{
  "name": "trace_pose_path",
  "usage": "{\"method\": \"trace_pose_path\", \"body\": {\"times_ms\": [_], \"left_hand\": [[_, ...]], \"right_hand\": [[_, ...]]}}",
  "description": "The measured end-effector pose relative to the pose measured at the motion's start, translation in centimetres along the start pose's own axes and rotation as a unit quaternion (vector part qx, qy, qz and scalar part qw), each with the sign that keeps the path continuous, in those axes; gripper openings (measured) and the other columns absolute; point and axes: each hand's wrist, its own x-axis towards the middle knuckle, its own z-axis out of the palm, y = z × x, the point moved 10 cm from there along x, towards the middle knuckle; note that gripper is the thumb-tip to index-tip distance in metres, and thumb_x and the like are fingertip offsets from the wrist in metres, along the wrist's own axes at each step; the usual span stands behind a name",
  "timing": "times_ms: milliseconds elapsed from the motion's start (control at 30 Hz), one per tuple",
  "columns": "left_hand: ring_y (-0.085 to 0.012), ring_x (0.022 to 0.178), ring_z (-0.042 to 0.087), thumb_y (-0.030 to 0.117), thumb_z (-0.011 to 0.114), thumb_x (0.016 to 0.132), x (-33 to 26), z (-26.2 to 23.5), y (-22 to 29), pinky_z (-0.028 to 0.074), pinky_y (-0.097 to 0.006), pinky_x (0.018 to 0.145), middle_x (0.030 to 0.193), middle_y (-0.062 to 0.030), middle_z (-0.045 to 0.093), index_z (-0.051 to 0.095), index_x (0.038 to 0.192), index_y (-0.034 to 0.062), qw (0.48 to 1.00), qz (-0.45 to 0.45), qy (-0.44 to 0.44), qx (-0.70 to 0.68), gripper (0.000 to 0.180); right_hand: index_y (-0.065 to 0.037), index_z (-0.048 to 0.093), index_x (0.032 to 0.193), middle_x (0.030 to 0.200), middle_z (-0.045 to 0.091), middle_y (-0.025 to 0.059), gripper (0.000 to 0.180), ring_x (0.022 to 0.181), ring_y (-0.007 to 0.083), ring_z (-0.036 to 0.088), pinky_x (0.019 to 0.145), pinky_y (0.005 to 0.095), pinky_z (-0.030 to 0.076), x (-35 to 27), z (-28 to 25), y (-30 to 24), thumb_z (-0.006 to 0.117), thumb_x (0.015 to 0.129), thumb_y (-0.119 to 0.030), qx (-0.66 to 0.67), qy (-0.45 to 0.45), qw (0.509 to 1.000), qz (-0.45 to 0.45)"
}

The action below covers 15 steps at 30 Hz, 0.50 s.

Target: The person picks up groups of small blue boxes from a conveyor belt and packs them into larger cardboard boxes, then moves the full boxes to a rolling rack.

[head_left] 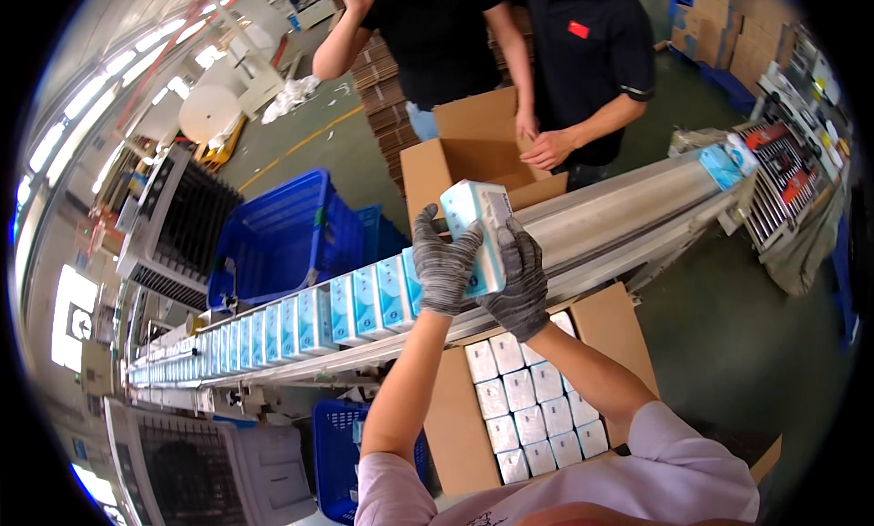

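Note:
A white and light-blue soft pack, tissue-like [478,203], is held up over the conveyor between my two grey-gloved hands. My left hand [444,267] presses on its left side, fingers pointing up. My right hand [519,285] closes round its right side and lower end. Left of my hands, a long row of similar packs [314,321] stands upright on the conveyor belt [619,198]. Below my right forearm, an open carton [455,412] holds several rows of packs [533,408], their white ends facing up. My right forearm hides part of them.
Across the conveyor, two people in dark shirts [587,71] stand by an open carton [423,176]; one has a hand at its rim. Blue crates [273,253] sit at the left, another blue basket [328,453] nearer me. Blue packs [719,166] lie at the conveyor's right end.

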Motion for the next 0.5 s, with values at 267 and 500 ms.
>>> {"method": "trace_pose_path", "body": {"times_ms": [267,500], "left_hand": [[-0.0352,0.106,0.044,0.027,0.068,0.065,-4.2,0.2,-9.5,0.036,-0.042,0.091,0.117,-0.0189,0.045,0.051,0.111,0.0007,0.902,0.003,-0.010,0.432,0.055],[-0.0368,0.108,0.043,0.033,0.064,0.067,-3.1,3.2,-11.3,0.035,-0.042,0.093,0.123,-0.0222,0.039,0.030,0.130,-0.0008,0.836,-0.027,-0.058,0.544,0.078]], "right_hand": [[-0.004,0.049,0.108,0.090,0.059,0.0180,0.044,0.082,0.0298,0.059,0.073,0.0378,0.047,-5.2,-3.7,16.0,0.062,0.073,-0.026,0.078,0.013,0.960,0.267],[-0.002,0.047,0.110,0.086,0.060,0.0211,0.050,0.079,0.0382,0.058,0.070,0.0401,0.047,-8.0,1.0,21.5,0.062,0.071,-0.029,-0.021,-0.146,0.935,0.324]]}}
